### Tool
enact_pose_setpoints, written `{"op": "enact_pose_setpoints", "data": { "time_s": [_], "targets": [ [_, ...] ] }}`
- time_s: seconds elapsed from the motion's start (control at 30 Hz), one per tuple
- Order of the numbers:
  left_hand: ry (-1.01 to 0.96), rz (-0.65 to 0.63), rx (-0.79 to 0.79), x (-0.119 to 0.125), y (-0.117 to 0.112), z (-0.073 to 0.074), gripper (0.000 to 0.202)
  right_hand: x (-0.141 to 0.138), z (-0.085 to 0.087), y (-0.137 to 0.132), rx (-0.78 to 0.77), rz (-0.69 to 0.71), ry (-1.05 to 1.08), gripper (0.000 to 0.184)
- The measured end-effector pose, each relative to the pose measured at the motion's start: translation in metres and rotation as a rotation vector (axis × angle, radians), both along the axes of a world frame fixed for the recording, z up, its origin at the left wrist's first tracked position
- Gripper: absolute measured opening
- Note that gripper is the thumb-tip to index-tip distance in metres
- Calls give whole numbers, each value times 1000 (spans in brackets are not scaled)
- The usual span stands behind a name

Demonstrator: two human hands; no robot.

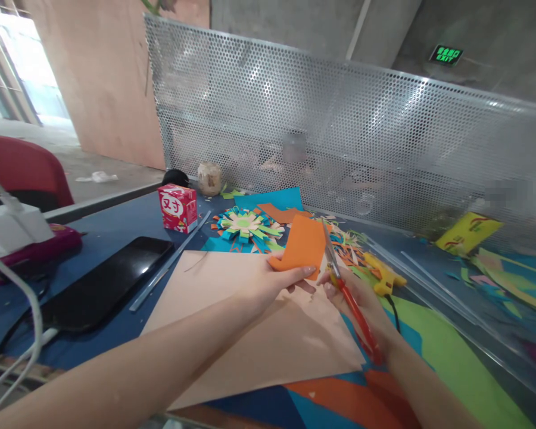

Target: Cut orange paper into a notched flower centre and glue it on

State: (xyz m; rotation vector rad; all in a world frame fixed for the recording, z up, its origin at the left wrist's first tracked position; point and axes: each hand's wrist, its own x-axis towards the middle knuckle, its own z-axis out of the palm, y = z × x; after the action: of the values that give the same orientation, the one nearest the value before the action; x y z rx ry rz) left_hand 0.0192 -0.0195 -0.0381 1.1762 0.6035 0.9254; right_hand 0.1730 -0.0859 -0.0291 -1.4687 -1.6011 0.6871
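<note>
Over a peach paper sheet [268,351], I am pinching orange paper [304,241] with my left hand [272,283], thumb over fingers, red-handled scissors [348,296] lying along the paper's right edge, my right hand [370,302] gripping them, fingers curled.

A: Surface?
B: Blue tabletop [102,229]. Left side: black phone [111,286] lying flat, purple power strip [69,239] to its left.
A: Between phone and paper?
B: Clear stick [171,260], slantwise, far end just beside a red box [177,207]. Jar [209,179] behind.
A: Middle?
B: Large pale sheet [286,351], overlapping orange paper [352,399] at near right. More clear strips [438,287] lie further right.
</note>
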Motion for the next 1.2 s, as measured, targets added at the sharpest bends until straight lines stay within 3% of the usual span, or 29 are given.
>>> {"op": "enact_pose_setpoints", "data": {
  "time_s": [0.47, 1.2],
  "targets": [
    [151, 13, 1, 1, -2, 2, 21, 3, -4, 3, 69, -3, -15, 11],
    [132, 12, 35, -1, -3, 2, 26, 1, -1, 1, 72, -74, -44, 18]
  ]
}}
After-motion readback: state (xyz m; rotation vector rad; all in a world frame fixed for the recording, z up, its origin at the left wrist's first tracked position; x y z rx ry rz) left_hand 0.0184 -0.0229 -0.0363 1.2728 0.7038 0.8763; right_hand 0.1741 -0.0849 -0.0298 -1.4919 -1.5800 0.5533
